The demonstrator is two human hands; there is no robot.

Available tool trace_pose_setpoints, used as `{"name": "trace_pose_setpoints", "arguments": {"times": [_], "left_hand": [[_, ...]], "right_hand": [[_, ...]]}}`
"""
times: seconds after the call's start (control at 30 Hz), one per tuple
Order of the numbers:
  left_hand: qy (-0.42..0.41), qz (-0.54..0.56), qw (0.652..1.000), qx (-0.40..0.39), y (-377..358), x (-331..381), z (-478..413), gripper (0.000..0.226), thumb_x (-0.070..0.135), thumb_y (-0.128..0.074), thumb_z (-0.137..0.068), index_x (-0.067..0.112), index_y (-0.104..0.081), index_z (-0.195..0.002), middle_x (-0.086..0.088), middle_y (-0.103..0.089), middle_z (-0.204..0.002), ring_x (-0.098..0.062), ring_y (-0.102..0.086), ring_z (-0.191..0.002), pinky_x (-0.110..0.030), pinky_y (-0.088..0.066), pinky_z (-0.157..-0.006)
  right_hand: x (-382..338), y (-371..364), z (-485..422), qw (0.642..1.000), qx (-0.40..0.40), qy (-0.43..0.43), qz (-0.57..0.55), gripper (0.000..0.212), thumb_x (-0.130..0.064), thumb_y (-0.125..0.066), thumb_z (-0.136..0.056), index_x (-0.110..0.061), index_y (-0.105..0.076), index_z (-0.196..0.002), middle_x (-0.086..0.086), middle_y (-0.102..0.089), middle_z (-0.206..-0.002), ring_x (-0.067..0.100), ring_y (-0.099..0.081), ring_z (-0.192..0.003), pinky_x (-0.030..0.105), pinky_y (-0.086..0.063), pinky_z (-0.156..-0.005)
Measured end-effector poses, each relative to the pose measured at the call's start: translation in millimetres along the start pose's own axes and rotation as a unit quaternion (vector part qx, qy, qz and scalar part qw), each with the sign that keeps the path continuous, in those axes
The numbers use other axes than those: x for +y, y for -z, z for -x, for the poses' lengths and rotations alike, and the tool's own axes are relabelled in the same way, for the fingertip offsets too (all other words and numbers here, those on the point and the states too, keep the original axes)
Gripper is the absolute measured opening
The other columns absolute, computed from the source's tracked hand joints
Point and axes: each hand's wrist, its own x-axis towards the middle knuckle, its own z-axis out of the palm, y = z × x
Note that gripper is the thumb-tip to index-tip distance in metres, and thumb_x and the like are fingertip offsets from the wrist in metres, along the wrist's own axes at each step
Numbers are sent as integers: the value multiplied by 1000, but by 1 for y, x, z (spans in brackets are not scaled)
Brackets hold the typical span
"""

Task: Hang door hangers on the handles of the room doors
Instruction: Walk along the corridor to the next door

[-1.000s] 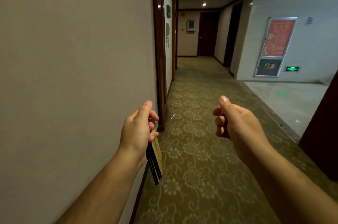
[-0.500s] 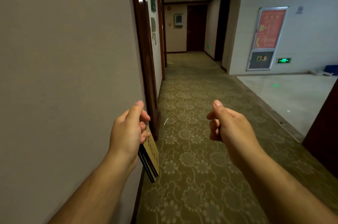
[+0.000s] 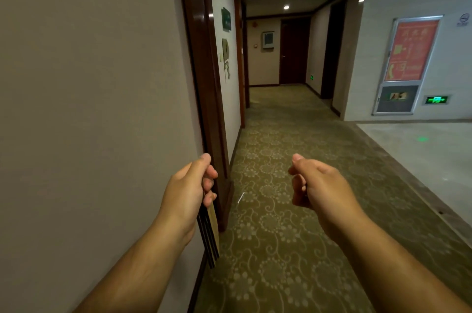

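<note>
My left hand (image 3: 187,192) grips a small stack of door hangers (image 3: 210,234), thin cards with dark edges and a tan face, hanging down below the fist close to the left wall. My right hand (image 3: 318,188) is held out over the carpet with its fingers curled in and nothing in it. Just ahead of the left hand stands a dark wooden door frame (image 3: 204,77); the door and its handle are hidden inside the recess. A dark room door (image 3: 293,52) closes the far end of the corridor.
A beige wall (image 3: 89,108) runs tight along my left. Patterned green carpet (image 3: 281,185) leads forward. A pale tiled lobby floor (image 3: 421,149) opens at the right, with a red sign panel (image 3: 406,57) and a green exit light (image 3: 436,100). A small white scrap (image 3: 240,197) lies on the carpet.
I have moved forward along the corridor; the wooden door frame on the left is much closer. Both hands keep their pose, and the hangers stay in my left hand.
</note>
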Motion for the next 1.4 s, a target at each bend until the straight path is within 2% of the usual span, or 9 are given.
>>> {"name": "trace_pose_setpoints", "arguments": {"times": [0.4,0.6,0.77,0.87,1.03,1.17,1.4], "left_hand": [[-19,16,1000,-5,-49,-26,-206,40,46,-54,-94,13,-59,-71,3,-41,-56,-14,-37,-47,-35,-45,-66],[-37,-1,998,-58,-76,-26,-335,39,42,-52,-96,11,-59,-74,1,-41,-59,-13,-37,-46,-38,-43,-67],[-51,-18,996,-71,-105,-41,-418,38,40,-52,-96,10,-59,-74,-1,-40,-60,-12,-38,-45,-33,-44,-62],[-35,-3,997,-64,-125,-59,-466,40,38,-52,-97,7,-58,-73,-1,-38,-59,-12,-34,-44,-28,-39,-54],[-16,10,997,-77,-172,-84,-553,41,38,-48,-98,7,-57,-73,3,-41,-54,-11,-35,-41,-28,-38,-50],[-44,-10,994,-98,-211,-89,-620,41,36,-44,-99,9,-57,-71,3,-41,-52,-11,-37,-44,-25,-39,-49],[-30,-24,998,-49,-264,-93,-734,43,39,-43,-100,9,-58,-74,1,-40,-53,-12,-38,-43,-34,-38,-60]], "right_hand": [[-2,-24,-202,997,29,30,60,40,-47,-56,-93,-10,-69,-91,-1,-54,-63,13,-50,-57,32,-48,-62],[-6,-46,-313,992,71,47,92,40,-46,-53,-94,-10,-68,-89,-1,-55,-61,14,-51,-58,33,-49,-63],[3,-46,-393,991,102,42,81,40,-46,-53,-94,-9,-68,-89,-3,-53,-58,12,-50,-55,31,-48,-60],[17,-46,-445,991,112,32,66,40,-45,-53,-94,-8,-68,-89,-4,-51,-56,12,-47,-53,32,-46,-60],[40,-43,-546,991,131,1,12,38,-45,-53,-95,-11,-68,-88,-2,-52,-58,14,-48,-55,35,-48,-63],[47,-26,-637,992,129,-1,-3,39,-46,-52,-95,-11,-68,-89,-1,-54,-60,14,-50,-56,36,-50,-65],[50,-15,-792,997,71,-13,-17,38,-43,-52,-96,-9,-66,-86,3,-55,-63,17,-49,-58,34,-46,-61]]}}
